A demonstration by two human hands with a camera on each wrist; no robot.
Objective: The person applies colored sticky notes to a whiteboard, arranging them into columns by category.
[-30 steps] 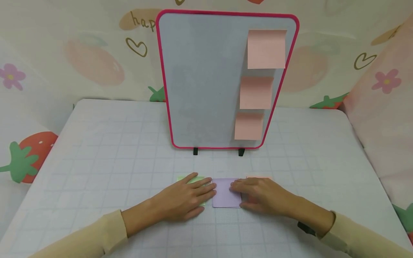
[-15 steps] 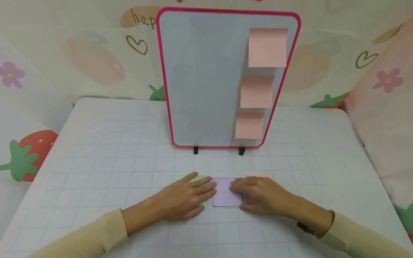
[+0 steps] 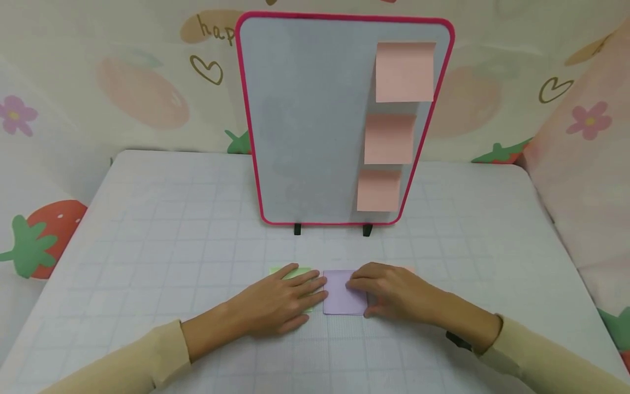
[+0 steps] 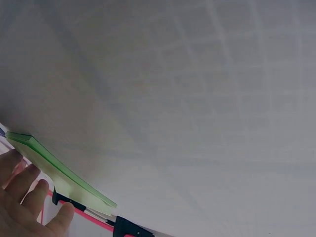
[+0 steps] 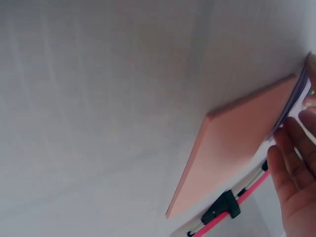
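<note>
Hands low before the whiteboard [image 3: 315, 120]: left hand [image 3: 278, 303] flat, steadying the green pad [image 3: 295, 273]; right hand [image 3: 394, 298], curled, pinching the purple pad's [image 3: 339, 298] edge, apparently to peel a sheet.

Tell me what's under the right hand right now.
The right hand lies on a pink sticky-note pad, covering most of it in the head view; its fingers reach onto the purple pad. Whether a sheet is being lifted cannot be seen.
</note>
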